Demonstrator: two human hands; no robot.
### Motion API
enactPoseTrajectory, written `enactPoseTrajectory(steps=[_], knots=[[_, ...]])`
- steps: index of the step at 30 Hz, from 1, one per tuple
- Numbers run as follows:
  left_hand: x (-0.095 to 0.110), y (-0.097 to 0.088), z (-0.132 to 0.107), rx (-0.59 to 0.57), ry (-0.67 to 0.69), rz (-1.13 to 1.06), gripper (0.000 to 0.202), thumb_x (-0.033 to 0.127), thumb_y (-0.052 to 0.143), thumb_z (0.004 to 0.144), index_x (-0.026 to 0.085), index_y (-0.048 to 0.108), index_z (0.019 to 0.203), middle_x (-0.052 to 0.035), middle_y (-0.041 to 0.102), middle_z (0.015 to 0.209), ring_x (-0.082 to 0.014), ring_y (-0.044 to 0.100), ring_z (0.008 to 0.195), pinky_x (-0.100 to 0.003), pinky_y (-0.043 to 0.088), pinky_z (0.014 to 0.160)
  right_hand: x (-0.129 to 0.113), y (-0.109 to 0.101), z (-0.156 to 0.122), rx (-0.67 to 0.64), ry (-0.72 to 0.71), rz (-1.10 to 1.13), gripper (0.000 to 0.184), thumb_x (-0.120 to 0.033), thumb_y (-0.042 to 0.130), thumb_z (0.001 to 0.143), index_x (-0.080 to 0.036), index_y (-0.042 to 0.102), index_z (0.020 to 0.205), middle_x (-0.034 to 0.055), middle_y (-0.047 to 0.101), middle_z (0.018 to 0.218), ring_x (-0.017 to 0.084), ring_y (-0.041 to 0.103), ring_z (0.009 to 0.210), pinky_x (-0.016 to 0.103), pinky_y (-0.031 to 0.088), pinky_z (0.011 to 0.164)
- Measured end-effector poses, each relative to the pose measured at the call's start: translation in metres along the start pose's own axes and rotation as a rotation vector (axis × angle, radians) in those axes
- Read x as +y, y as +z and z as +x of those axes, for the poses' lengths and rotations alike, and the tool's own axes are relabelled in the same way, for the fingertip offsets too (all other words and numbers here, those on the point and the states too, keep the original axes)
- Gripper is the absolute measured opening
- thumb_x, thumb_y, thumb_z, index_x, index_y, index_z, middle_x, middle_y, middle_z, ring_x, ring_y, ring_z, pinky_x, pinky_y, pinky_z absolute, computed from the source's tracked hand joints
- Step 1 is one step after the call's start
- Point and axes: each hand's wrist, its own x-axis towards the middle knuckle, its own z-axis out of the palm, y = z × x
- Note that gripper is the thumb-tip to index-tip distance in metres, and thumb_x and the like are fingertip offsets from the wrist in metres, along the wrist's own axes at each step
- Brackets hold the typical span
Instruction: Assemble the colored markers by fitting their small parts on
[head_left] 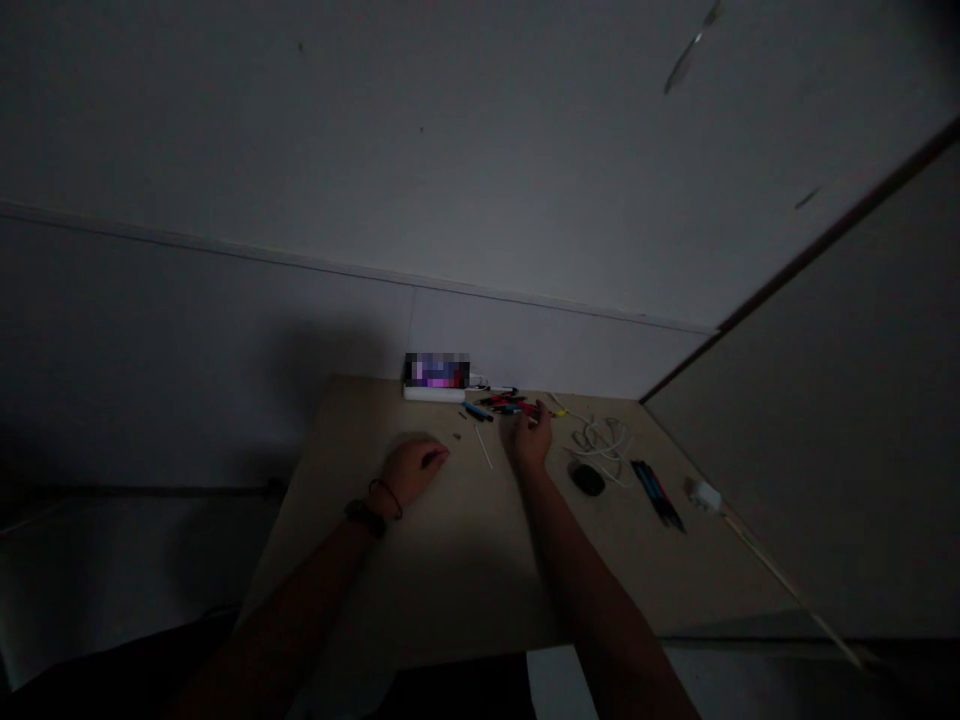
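Note:
My left hand point(411, 470) rests on a light wooden table point(465, 560) with its fingers curled in; a small dark thing shows at the fingertips, too small to name. My right hand point(531, 438) reaches further back, its fingers at a cluster of red and blue pens or small tools point(504, 404). Whether it grips one I cannot see. A thin white stick point(484, 447) lies between the two hands. A dark watch and band sit on my left wrist.
A white box with a coloured label point(436, 378) stands at the table's back edge. Right of my hand lie a coiled white cable point(604, 440), a black oval object point(586, 479), dark pens point(658, 494) and a white plug point(703, 494). Walls close in behind and on the right.

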Motion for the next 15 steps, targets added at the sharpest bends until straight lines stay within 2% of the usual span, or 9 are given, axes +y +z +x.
enactPoseTrajectory(steps=[4, 8, 11, 13, 15], knots=[[-0.003, -0.001, -0.001, 0.015, -0.015, -0.079, 0.029, 0.038, 0.054, 0.097, 0.021, 0.078, 0.099, -0.0057, 0.079, 0.099, -0.0205, 0.072, 0.093, -0.033, 0.055, 0.087, -0.014, 0.004, 0.001, -0.086, -0.020, -0.179, 0.061, -0.031, 0.046, 0.087, -0.011, 0.053, 0.145, 0.0188, 0.071, 0.121, 0.027, 0.068, 0.101, 0.042, 0.052, 0.097], [-0.004, -0.002, 0.001, 0.053, -0.016, -0.101, 0.028, 0.031, 0.052, 0.097, 0.019, 0.076, 0.101, -0.0070, 0.079, 0.098, -0.0195, 0.072, 0.090, -0.031, 0.055, 0.084, -0.027, 0.001, -0.005, -0.138, -0.040, -0.275, 0.065, -0.021, 0.045, 0.085, -0.012, 0.050, 0.150, 0.0181, 0.068, 0.131, 0.030, 0.065, 0.114, 0.041, 0.050, 0.103], [-0.001, -0.003, 0.004, 0.047, -0.037, 0.041, 0.027, 0.026, 0.050, 0.098, 0.018, 0.076, 0.100, -0.0073, 0.078, 0.095, -0.0186, 0.070, 0.085, -0.030, 0.053, 0.078, -0.035, 0.000, -0.019, -0.199, -0.150, -0.454, 0.074, -0.013, 0.043, 0.084, -0.014, 0.038, 0.158, 0.0173, 0.060, 0.142, 0.029, 0.060, 0.125, 0.038, 0.048, 0.105], [0.001, -0.005, 0.004, 0.029, -0.024, 0.085, 0.024, 0.025, 0.052, 0.096, 0.019, 0.076, 0.096, -0.0064, 0.078, 0.093, -0.0183, 0.069, 0.085, -0.029, 0.051, 0.078, -0.039, 0.000, -0.032, -0.223, -0.211, -0.579, 0.076, -0.010, 0.042, 0.085, -0.013, 0.033, 0.160, 0.0189, 0.058, 0.143, 0.030, 0.058, 0.127, 0.038, 0.047, 0.106], [0.003, -0.006, 0.003, 0.018, -0.016, 0.120, 0.024, 0.024, 0.052, 0.097, 0.018, 0.075, 0.095, -0.0069, 0.077, 0.095, -0.0182, 0.068, 0.085, -0.029, 0.050, 0.077, -0.042, 0.000, -0.045, -0.231, -0.224, -0.629, 0.072, -0.010, 0.042, 0.086, -0.011, 0.037, 0.158, 0.0202, 0.059, 0.140, 0.030, 0.057, 0.127, 0.038, 0.044, 0.107]])
